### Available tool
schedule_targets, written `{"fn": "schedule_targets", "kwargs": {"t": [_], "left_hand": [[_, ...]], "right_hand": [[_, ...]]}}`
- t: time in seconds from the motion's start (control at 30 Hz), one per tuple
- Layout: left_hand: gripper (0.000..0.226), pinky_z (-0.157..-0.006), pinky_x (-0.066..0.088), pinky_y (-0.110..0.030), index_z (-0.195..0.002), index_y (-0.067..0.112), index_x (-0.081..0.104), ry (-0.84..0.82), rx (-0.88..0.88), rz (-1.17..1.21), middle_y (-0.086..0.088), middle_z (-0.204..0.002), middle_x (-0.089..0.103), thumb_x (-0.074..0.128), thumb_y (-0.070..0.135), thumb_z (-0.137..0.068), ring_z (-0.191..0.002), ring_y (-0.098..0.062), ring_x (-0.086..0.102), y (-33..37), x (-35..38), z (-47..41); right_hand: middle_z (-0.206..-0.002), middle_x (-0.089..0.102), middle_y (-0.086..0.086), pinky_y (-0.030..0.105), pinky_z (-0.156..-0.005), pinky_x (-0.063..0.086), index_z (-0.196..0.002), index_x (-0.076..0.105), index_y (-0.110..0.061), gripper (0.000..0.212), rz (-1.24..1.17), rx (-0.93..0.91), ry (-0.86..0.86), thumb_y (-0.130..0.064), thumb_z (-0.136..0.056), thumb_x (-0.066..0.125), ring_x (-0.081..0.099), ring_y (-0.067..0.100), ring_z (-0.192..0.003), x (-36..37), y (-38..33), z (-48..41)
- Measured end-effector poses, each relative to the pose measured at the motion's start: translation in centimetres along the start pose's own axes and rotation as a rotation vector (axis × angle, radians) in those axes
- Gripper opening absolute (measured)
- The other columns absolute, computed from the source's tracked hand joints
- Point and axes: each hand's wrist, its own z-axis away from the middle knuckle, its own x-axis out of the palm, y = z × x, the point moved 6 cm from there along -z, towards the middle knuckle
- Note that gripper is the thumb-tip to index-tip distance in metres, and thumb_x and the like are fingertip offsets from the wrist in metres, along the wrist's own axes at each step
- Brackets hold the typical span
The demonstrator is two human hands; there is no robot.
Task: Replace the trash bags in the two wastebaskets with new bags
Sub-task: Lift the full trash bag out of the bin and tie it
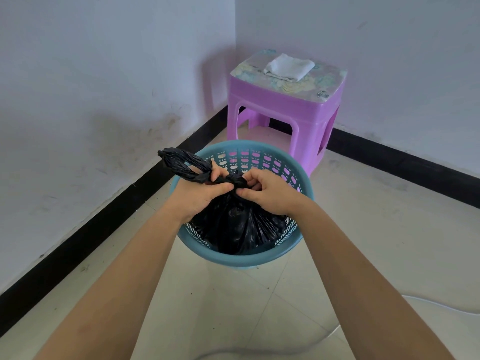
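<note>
In the corner ahead of you, two pale walls [91, 74] meet, with a black baseboard [104, 224] along the foot of each. The tiled floor [363, 242] spreads wide to your right and back toward you, while on the left the baseboard runs close past the basket. A purple stool [283, 105] stands in the corner itself, just behind the blue wastebasket [241, 259]. The basket's far rim overlaps the stool's front in this view, and you cannot tell whether they touch. The black trash bag [233, 229] sits inside the basket, its body gathered up to a neck above the rim. Your left hand [197, 196] is curled round the neck on its left side, and a twisted loop [181, 162] of bag sticks up and away past its knuckles. Your right hand [270, 193] pinches the knot [240, 181] from the right with thumb and bent fingers. The two hands are nearly touching over the middle of the basket. A folded white cloth [288, 67] lies on the stool's patterned top. A thin pale cord [441, 305] curves over the tiles at the lower right and is cut off by the frame edge. The bag hides the basket's floor, your hands cover most of the knot, and your forearms hide part of the near rim.
</note>
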Motion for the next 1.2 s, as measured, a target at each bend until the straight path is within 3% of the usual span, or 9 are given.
{"fn": "schedule_targets", "kwargs": {"t": [0.1,0.27,0.37,0.43,0.5,0.6,0.83,1.03,1.2], "left_hand": [[0.041,-0.093,0.049,-0.032,-0.069,0.016,0.040,0.157,0.044,-0.038,0.003,-0.082,0.061,0.074,-0.005,-0.077,-0.084,-0.011,0.059,0.2,0.0,0.0],[0.036,-0.083,0.046,-0.020,-0.081,0.026,0.047,0.330,0.174,-0.220,-0.002,-0.083,0.059,0.078,0.009,-0.076,-0.083,-0.012,0.061,0.9,-0.2,0.4],[0.024,-0.074,0.042,-0.015,-0.088,0.013,0.048,0.373,0.180,-0.311,0.010,-0.079,0.054,0.072,0.012,-0.083,-0.076,0.001,0.054,1.2,0.3,0.6],[0.017,-0.076,0.042,-0.016,-0.086,0.019,0.053,0.392,0.097,-0.271,0.020,-0.076,0.056,0.069,0.016,-0.086,-0.076,0.006,0.054,0.7,0.4,0.5],[0.017,-0.077,0.045,-0.019,-0.083,0.029,0.057,0.380,-0.050,-0.151,0.023,-0.078,0.061,0.070,0.018,-0.086,-0.077,0.006,0.058,-0.2,0.3,0.2],[0.020,-0.064,0.044,-0.018,-0.085,0.025,0.064,0.277,-0.192,0.141,0.009,-0.083,0.064,0.070,0.007,-0.086,-0.072,-0.001,0.059,-0.8,0.8,0.1],[0.022,-0.075,0.043,-0.025,-0.091,0.019,0.072,0.108,-0.270,0.377,0.006,-0.089,0.071,0.065,-0.001,-0.085,-0.085,-0.011,0.061,-0.3,1.9,0.2],[0.018,-0.071,0.053,-0.020,-0.090,0.011,0.071,0.176,-0.233,0.479,0.001,-0.082,0.072,0.076,-0.001,-0.078,-0.079,-0.011,0.068,-0.1,1.7,0.4],[0.028,-0.087,0.055,-0.033,-0.079,0.021,0.071,0.250,-0.145,0.287,-0.001,-0.085,0.071,0.070,-0.008,-0.080,-0.088,-0.017,0.067,-1.2,1.0,0.6]], "right_hand": [[-0.076,0.061,-0.011,0.009,-0.059,0.041,-0.092,0.060,-0.017,0.011,-0.047,-0.009,0.020,-0.023,-0.093,0.069,0.053,-0.010,-0.057,0.0,-0.2,0.1],[-0.076,0.058,-0.007,0.018,-0.066,0.041,-0.081,0.059,-0.022,0.017,0.016,-0.092,0.123,-0.028,-0.090,0.072,0.052,0.001,-0.066,-0.4,-0.4,-0.1],[-0.079,0.059,-0.007,0.024,-0.073,0.045,-0.084,0.065,-0.017,0.015,0.008,-0.109,0.219,-0.027,-0.086,0.076,0.054,0.007,-0.072,-0.8,-0.8,0.0],[-0.077,0.061,-0.009,0.027,-0.075,0.047,-0.085,0.067,-0.017,0.014,-0.002,-0.108,0.257,-0.025,-0.084,0.077,0.056,0.008,-0.071,-0.8,-1.1,0.0],[-0.076,0.059,-0.010,0.027,-0.073,0.046,-0.083,0.064,-0.023,0.015,0.024,-0.106,0.277,-0.027,-0.083,0.078,0.055,0.009,-0.071,-0.8,-1.1,0.0],[-0.074,0.055,-0.010,0.021,-0.065,0.039,-0.073,0.052,-0.032,0.026,0.181,-0.105,0.362,-0.028,-0.079,0.077,0.051,0.007,-0.068,-0.9,-1.2,0.0],[-0.066,0.044,-0.007,0.028,-0.057,0.030,-0.070,0.054,-0.013,0.018,0.297,-0.262,0.666,-0.016,-0.077,0.070,0.044,0.018,-0.059,-0.3,-1.8,0.9],[-0.062,0.045,-0.012,0.017,-0.057,0.032,-0.070,0.049,-0.023,0.031,0.199,-0.242,0.482,-0.031,-0.083,0.076,0.043,0.005,-0.059,-0.8,-1.3,0.6],[-0.076,0.062,-0.006,0.020,-0.067,0.045,-0.097,0.069,-0.024,0.025,-0.082,0.005,0.063,-0.037,-0.080,0.082,0.054,0.001,-0.063,-1.3,0.9,0.6]]}}
